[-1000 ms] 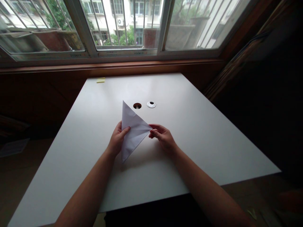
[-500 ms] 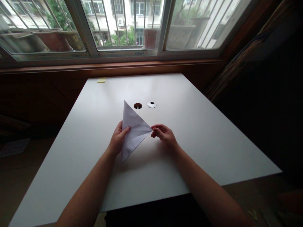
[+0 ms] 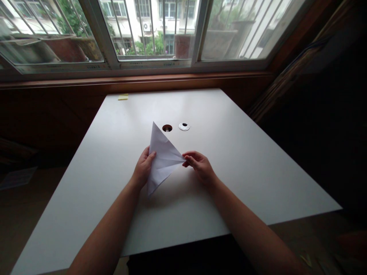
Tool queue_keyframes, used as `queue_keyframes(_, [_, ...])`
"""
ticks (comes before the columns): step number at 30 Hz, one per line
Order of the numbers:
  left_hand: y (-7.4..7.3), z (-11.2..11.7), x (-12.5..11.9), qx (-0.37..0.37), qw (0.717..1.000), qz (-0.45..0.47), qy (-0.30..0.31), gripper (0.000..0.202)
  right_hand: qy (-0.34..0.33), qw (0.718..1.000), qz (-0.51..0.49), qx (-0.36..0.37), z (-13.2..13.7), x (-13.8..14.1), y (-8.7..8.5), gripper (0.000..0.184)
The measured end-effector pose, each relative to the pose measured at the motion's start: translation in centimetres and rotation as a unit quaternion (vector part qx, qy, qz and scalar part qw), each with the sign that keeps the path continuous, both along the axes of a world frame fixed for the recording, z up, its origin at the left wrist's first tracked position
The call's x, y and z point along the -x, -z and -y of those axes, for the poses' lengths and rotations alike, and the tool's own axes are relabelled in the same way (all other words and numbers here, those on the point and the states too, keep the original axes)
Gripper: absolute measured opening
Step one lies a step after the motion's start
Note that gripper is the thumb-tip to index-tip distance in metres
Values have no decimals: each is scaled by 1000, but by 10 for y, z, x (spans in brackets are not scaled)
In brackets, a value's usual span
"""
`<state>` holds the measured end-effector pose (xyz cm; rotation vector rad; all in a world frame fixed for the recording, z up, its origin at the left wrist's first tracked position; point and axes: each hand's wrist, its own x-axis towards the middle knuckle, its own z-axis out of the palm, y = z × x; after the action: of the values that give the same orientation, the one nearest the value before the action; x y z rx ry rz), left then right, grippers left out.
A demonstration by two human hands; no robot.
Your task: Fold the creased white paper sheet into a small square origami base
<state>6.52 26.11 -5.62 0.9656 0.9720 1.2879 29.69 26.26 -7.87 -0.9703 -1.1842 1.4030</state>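
Observation:
A white sheet of paper (image 3: pixel 163 154), folded into a triangle, is held above the tabletop between both hands. One corner points toward the window, one toward me and one to the right. My left hand (image 3: pixel 143 166) grips its left edge, thumb on the front face and fingers mostly hidden behind. The right corner is pinched between the thumb and fingers of my right hand (image 3: pixel 199 164). Creases run from that pinched corner across the paper.
The white table (image 3: pixel 243 168) has a round hole (image 3: pixel 167 128), with a white ring-shaped cover (image 3: pixel 184 126) beside it. A yellow sticky note (image 3: pixel 123 97) lies at the far left edge. Beyond stands a barred window (image 3: pixel 155 34). Dark stacked material (image 3: pixel 289 72) leans at the right.
The folded paper has tilted slightly, its top corner shifting a little right and its pinched corner slightly down. Both hands keep their hold; the left thumb sits a bit nearer the edge.

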Motion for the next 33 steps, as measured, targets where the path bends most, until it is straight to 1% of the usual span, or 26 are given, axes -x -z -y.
queue_keyframes(4, [1, -1, 0, -8, 1000, -21, -10, 40, 1, 999, 37, -2, 1, 0, -4, 30])
queue_keyframes(8, [6, -3, 0, -24, 999, -44, -2, 42, 7, 998, 58, -19, 1, 2, -6, 30])
queue_keyframes(10, [9, -4, 0, -35, 998, -53, -1, 44, 7, 998, 62, -28, 1, 3, -5, 31])
queue_keyframes(14, [15, -4, 0, -41, 997, -58, -4, 51, 4, 997, 72, -29, 0, 3, -3, 40])
queue_keyframes(16, [16, -4, 0, -39, 997, -59, -1, 54, -7, 996, 87, -29, -2, 2, -1, 42])
queue_keyframes(19, [16, -4, 0, -35, 997, -68, 0, 56, -20, 994, 104, -29, -3, 2, 2, 41])
queue_keyframes(22, [14, -2, 0, -31, 997, -76, 6, 60, -19, 993, 115, -23, -3, 2, 5, 37])
queue_keyframes(25, [13, -1, 1, -33, 996, -75, 33, 64, -19, 993, 117, -16, -2, 3, 5, 32])
queue_keyframes(28, [14, -1, 2, -45, 995, -72, 58, 66, -19, 994, 112, -11, -2, 4, 4, 31])
queue_keyframes(33, [16, -1, 2, -60, 994, -85, 45, 60, -10, 993, 118, -5, -2, 6, 2, 33])
